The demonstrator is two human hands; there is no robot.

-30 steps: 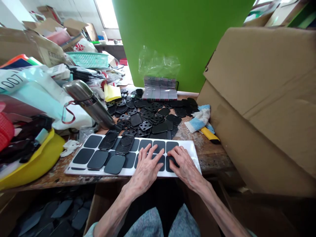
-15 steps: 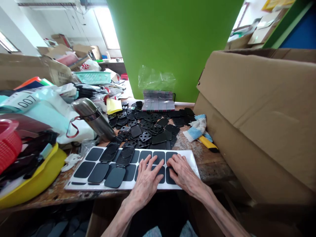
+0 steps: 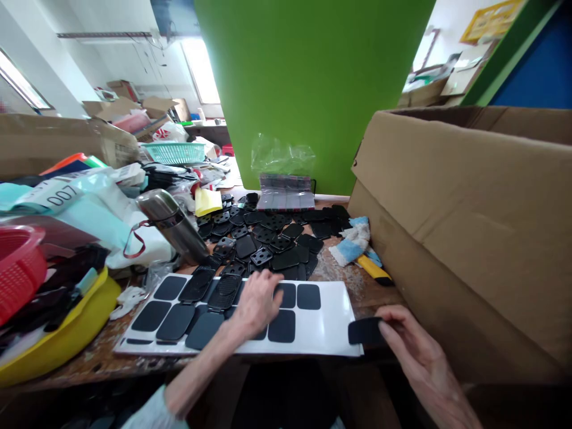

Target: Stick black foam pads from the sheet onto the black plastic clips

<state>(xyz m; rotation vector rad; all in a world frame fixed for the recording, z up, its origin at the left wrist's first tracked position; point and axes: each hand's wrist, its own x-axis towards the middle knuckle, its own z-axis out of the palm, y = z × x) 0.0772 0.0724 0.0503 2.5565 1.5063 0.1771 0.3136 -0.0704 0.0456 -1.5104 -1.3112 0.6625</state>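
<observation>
A white backing sheet [image 3: 333,310] with rows of dark rounded-square stickers lies along the front of the table. Between the thumb and fingers of my right hand [image 3: 413,348] is one dark sticker [image 3: 364,331], held off the sheet's lower right corner. My left hand [image 3: 257,304] is over the middle of the sheet, holding nothing I can see, its thumb and fingers apart; it covers some stickers. Two hinged black cases [image 3: 204,331] lie unfolded on the sheet's left part. Behind the sheet spreads a pile of black plastic pieces [image 3: 245,245].
A steel flask [image 3: 176,229] leans at the left, near a yellow basin [image 3: 84,328] and a red basket [image 3: 20,262]. At right are a blue-and-white cloth [image 3: 351,244], a yellow-handled tool [image 3: 373,269] and a large cardboard box [image 3: 465,226]. A green panel [image 3: 313,77] stands behind.
My right hand has peeled the sticker at the sheet's lower right and drawn it rightward, leaving a bare white spot. My left hand has shifted left and forward over the sheet.
</observation>
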